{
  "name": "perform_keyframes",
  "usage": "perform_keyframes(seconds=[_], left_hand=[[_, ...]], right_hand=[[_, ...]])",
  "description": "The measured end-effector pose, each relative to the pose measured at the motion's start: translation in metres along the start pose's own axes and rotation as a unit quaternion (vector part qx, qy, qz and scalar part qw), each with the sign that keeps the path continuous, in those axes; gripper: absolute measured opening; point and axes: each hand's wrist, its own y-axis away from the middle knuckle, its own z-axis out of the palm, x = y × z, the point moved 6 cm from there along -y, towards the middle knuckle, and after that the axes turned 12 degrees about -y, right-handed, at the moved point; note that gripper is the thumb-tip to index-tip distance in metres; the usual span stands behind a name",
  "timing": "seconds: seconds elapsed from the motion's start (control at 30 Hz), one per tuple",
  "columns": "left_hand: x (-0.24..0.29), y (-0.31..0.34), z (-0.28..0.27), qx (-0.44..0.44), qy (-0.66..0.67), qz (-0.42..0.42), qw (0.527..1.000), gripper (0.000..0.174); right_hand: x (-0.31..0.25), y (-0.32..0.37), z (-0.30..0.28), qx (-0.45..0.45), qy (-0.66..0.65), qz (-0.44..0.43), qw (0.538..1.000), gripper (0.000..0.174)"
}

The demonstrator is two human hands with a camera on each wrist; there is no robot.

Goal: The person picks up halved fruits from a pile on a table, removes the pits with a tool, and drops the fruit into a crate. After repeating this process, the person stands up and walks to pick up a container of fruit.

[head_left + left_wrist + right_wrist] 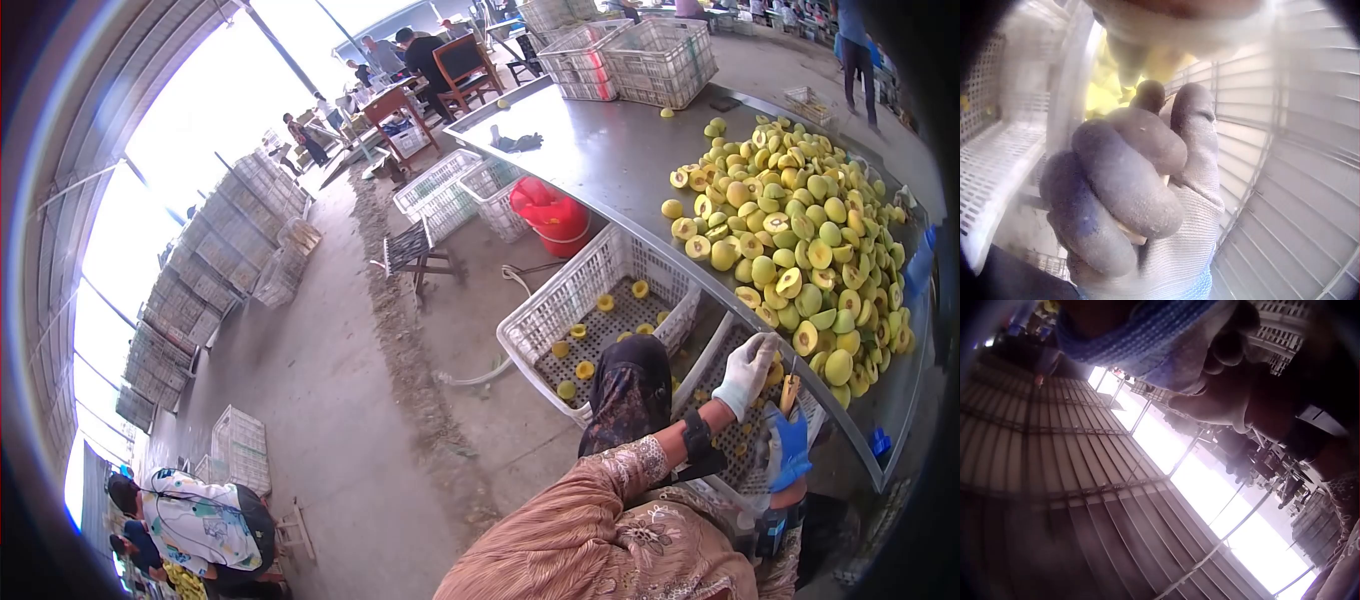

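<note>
Sleeve [560, 510], fruit [800, 235] on metal table [620, 150], open-sided shed [90, 125]

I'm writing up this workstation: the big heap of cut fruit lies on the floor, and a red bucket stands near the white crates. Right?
Not on the floor: the head view shows the big heap of cut fruit on the metal table. A red bucket does stand near the white crates.

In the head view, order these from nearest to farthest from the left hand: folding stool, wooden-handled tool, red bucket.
From the left hand:
1. Wooden-handled tool: right beside it, in the right hand.
2. Red bucket: on the floor, beyond the nearer crates.
3. Folding stool: farther left in the picture, past the bucket.
</note>
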Motion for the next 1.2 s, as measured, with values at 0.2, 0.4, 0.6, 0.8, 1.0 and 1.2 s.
perform_keyframes(seconds=[0.2, 0.4, 0.6, 0.8, 1.0, 1.2], left_hand=[[-0.005, -0.001, -0.001, 0.030, -0.027, 0.019, 0.999, 0.029], [0.026, 0.009, -0.013, 0.012, -0.013, 0.065, 0.998, 0.019], [0.015, 0.011, -0.006, 0.020, 0.040, -0.045, 0.998, 0.039], [0.013, 0.013, -0.002, 0.024, 0.028, -0.046, 0.998, 0.050], [0.015, 0.013, -0.001, 0.040, 0.002, -0.043, 0.998, 0.051], [0.012, 0.016, -0.001, 0.052, -0.039, -0.022, 0.998, 0.044]], right_hand=[[-0.002, 0.002, 0.009, -0.054, 0.060, -0.011, 0.997, 0.029], [0.002, 0.010, 0.008, -0.080, -0.018, 0.030, 0.996, 0.047], [0.007, 0.011, -0.001, -0.078, -0.006, 0.074, 0.994, 0.042], [0.012, 0.006, -0.004, -0.068, 0.002, 0.069, 0.995, 0.039], [0.014, 0.003, -0.005, -0.057, 0.022, 0.085, 0.994, 0.045], [0.010, 0.000, -0.011, -0.038, 0.162, -0.026, 0.986, 0.046]])
